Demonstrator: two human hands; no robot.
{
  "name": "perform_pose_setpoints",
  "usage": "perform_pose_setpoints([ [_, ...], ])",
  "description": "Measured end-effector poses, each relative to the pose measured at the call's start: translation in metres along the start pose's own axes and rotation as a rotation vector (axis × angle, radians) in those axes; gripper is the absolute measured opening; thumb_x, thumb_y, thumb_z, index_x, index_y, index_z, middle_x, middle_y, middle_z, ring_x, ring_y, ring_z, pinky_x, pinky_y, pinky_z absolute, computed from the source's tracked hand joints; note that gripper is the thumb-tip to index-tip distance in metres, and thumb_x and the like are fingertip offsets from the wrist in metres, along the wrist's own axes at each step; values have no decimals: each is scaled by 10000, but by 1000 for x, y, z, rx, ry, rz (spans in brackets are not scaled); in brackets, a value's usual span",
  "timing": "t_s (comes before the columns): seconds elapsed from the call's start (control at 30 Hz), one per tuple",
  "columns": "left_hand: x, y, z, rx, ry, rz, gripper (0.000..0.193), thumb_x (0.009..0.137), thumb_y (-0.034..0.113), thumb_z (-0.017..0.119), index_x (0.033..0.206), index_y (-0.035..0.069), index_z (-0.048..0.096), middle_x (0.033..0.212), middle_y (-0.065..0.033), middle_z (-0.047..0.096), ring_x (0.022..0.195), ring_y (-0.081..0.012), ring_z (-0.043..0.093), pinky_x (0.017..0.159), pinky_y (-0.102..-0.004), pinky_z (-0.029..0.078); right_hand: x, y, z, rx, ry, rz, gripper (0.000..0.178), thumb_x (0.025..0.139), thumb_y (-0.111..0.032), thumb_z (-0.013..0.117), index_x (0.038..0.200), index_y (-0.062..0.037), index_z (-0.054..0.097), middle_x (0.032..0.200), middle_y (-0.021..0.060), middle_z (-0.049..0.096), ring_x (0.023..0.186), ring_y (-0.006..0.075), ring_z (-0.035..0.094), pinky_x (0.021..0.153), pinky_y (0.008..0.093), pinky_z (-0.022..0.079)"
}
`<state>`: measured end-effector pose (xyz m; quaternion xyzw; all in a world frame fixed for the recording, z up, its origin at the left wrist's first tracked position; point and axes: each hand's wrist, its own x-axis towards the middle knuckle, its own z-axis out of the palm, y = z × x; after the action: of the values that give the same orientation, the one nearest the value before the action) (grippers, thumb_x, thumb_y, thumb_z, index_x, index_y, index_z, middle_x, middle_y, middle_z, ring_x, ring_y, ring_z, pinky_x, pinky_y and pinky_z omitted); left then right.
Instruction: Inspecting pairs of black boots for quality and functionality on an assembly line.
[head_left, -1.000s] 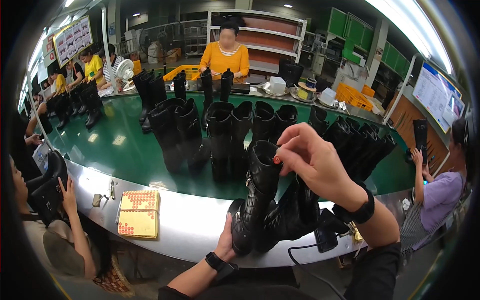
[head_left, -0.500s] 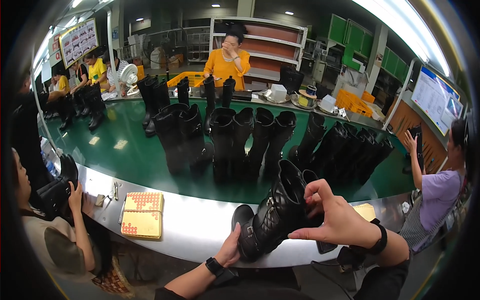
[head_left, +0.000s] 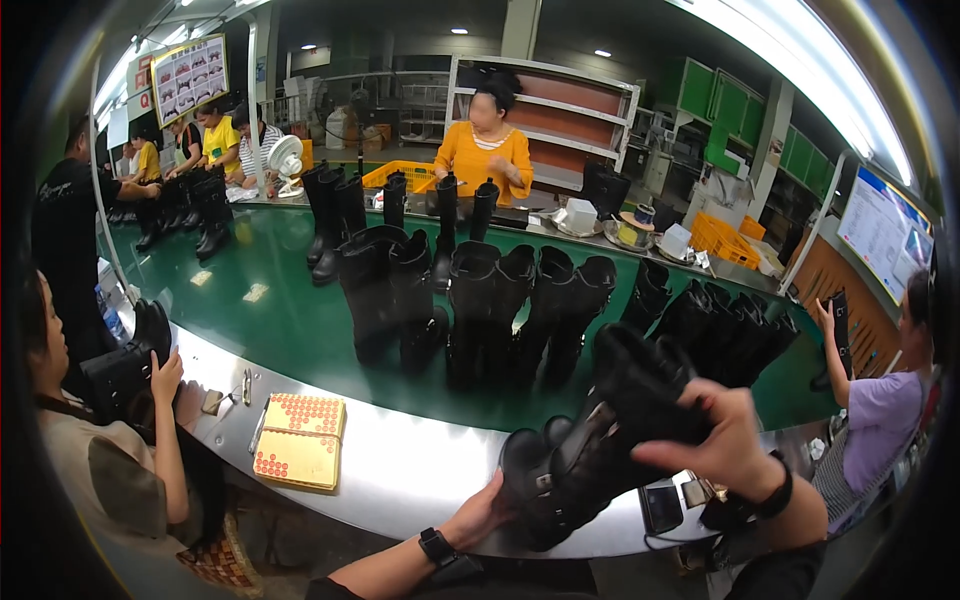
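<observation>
A pair of black ankle-strap boots (head_left: pixel 590 450) with buckles tilts above the metal edge of the bench in front of me, shafts up and to the right. One boot mostly hides the other; two toes and two shaft tops show. My left hand (head_left: pixel 480 515) grips the pair low down, at the foot end, its fingers partly hidden by the boot. At the upper shafts is my right hand (head_left: pixel 715 440), slightly blurred, with its thumb against the near shaft and its fingers curled round the rim side.
Several tall black boots (head_left: pixel 475 310) stand on the green bench top (head_left: pixel 300 330) beyond. A bundle of yellow cards (head_left: pixel 298 440) lies left, a dark phone (head_left: pixel 661 508) right. Co-workers stand at both sides, and one in orange (head_left: pixel 485 155) across.
The boots have swung right and tilted, and the second boot shows more. My right hand has moved right and its fingers have closed in on the shaft. The view has shifted slightly.
</observation>
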<state>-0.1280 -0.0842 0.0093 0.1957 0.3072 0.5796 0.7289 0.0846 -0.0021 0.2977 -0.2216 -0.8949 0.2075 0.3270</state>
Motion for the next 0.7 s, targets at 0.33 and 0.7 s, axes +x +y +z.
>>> perform_pose_setpoints([
  [0.33, 54, 69, -37, -15, -21, 99, 409, 1042, 330, 360, 1233, 13, 534, 1011, -95, 622, 906, -177, 603, 839, -324, 499, 149, 12, -145, 38, 768, -148, 388, 802, -192, 776, 1077, 53, 651, 953, 86, 695, 804, 124, 664, 742, 243, 539],
  [0.7, 60, 71, -72, -174, 122, 17, 327, 1008, 225, 440, 1201, -16, 548, 923, -104, 608, 841, -225, 593, 793, -370, 504, 342, 294, 13, -480, 424, 18, 635, 673, -451, 823, 1102, -20, 644, 1013, 196, 695, 971, 354, 664, 856, 391, 521],
])
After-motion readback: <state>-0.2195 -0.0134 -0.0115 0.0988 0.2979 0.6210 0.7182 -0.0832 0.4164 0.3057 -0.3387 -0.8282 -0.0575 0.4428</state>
